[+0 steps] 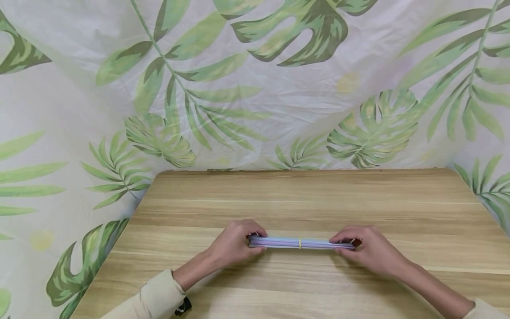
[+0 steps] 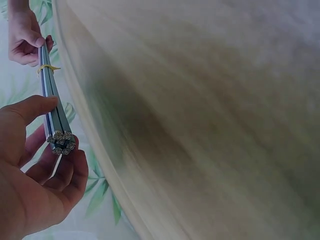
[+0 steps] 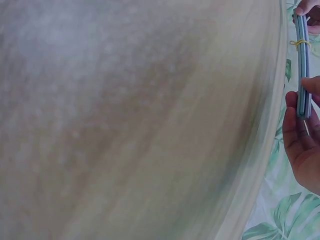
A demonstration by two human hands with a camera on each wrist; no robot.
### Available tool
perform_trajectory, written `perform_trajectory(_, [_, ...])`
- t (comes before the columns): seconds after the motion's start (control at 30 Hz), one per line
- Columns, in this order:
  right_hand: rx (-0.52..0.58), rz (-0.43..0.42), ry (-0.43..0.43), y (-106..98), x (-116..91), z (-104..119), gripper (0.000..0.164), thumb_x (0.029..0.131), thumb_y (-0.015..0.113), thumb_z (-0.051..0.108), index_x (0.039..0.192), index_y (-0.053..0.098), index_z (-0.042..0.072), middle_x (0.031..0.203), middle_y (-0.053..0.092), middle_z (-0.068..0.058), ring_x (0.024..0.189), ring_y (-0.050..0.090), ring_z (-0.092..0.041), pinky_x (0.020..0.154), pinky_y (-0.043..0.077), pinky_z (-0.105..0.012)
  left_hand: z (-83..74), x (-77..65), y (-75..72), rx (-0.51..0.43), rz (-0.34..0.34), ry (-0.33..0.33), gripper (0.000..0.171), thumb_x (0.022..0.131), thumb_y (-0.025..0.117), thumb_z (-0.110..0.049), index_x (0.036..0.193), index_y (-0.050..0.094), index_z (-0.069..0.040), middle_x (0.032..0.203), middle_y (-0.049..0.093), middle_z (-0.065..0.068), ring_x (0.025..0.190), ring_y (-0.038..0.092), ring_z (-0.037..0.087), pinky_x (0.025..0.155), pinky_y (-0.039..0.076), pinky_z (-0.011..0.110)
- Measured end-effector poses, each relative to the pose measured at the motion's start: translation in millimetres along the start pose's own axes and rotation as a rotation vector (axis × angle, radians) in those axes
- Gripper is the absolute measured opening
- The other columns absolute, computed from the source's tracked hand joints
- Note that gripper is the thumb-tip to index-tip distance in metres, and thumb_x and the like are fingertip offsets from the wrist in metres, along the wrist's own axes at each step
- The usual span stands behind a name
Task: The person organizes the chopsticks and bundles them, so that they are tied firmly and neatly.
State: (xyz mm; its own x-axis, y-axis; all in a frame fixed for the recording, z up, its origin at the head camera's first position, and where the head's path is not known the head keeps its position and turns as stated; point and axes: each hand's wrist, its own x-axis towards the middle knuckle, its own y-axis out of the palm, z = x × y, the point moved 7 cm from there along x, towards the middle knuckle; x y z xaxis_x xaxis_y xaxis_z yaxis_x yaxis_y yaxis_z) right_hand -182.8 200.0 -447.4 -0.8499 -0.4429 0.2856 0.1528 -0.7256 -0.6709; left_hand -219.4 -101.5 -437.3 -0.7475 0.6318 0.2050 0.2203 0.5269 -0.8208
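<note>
A bundle of slim pale blue and lilac sticks (image 1: 280, 242) is held level above the wooden table. A yellow rubber band (image 1: 300, 243) circles its middle. At the left end my left hand (image 1: 234, 243) pinches it between thumb and fingers. My right hand (image 1: 372, 249) grips the opposite end the same way. In the left wrist view, the near stick ends (image 2: 61, 142) look silvery and knobbly, like small faceted caps. The right wrist view shows the bundle (image 3: 303, 65) at its right edge, with plain-looking ends nearer that camera.
The wood-grain table (image 1: 318, 190) spreads beneath both hands, with rounded far corners. Behind it and at the sides hangs a pale cloth (image 1: 287, 97) printed with green leaves. A small black object (image 1: 183, 306) shows below the left sleeve cuff.
</note>
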Motion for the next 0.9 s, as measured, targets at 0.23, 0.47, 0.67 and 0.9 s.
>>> perform_trajectory(0.23, [0.01, 0.063, 0.073, 5, 2, -9, 0.018, 0.091, 0.087, 0.012, 0.107, 0.084, 0.02, 0.097, 0.079, 0.006, 0.083, 0.064, 0.004, 0.07, 0.057, -0.021, 4.1, 2.4, 3.7, 0.011, 0.015, -0.004, 0.024, 0.084, 0.092, -0.012, 0.104, 0.08, -0.01, 0.101, 0.079, 0.001, 0.085, 0.068, 0.007, 0.074, 0.057, 0.02])
perform_trajectory(0.47, [-0.005, 0.077, 0.073, 9, 5, -12, 0.017, 0.091, 0.087, 0.014, 0.106, 0.083, 0.021, 0.096, 0.079, 0.009, 0.076, 0.058, 0.004, 0.065, 0.051, -0.02, 8.8, 2.6, 11.3, 0.059, 0.036, -0.015, 0.024, 0.083, 0.093, -0.015, 0.104, 0.081, -0.01, 0.102, 0.08, 0.001, 0.087, 0.07, 0.007, 0.076, 0.057, 0.02])
perform_trajectory(0.67, [-0.002, 0.098, 0.092, 12, 5, -16, 0.017, 0.091, 0.086, 0.013, 0.107, 0.083, 0.019, 0.097, 0.08, 0.003, 0.075, 0.056, 0.003, 0.065, 0.05, -0.02, 8.5, 4.9, 15.1, 0.123, 0.042, 0.014, 0.025, 0.084, 0.093, -0.018, 0.105, 0.081, -0.011, 0.103, 0.081, 0.0, 0.092, 0.074, 0.009, 0.081, 0.059, 0.023])
perform_trajectory(0.9, [-0.024, 0.084, 0.087, 12, 4, -17, 0.018, 0.091, 0.087, 0.013, 0.108, 0.083, 0.018, 0.099, 0.079, 0.006, 0.078, 0.058, 0.004, 0.066, 0.051, -0.021, 7.4, 5.4, 15.7, 0.19, 0.061, 0.039, 0.027, 0.086, 0.092, -0.021, 0.108, 0.08, -0.011, 0.105, 0.081, 0.001, 0.096, 0.075, 0.012, 0.083, 0.06, 0.026])
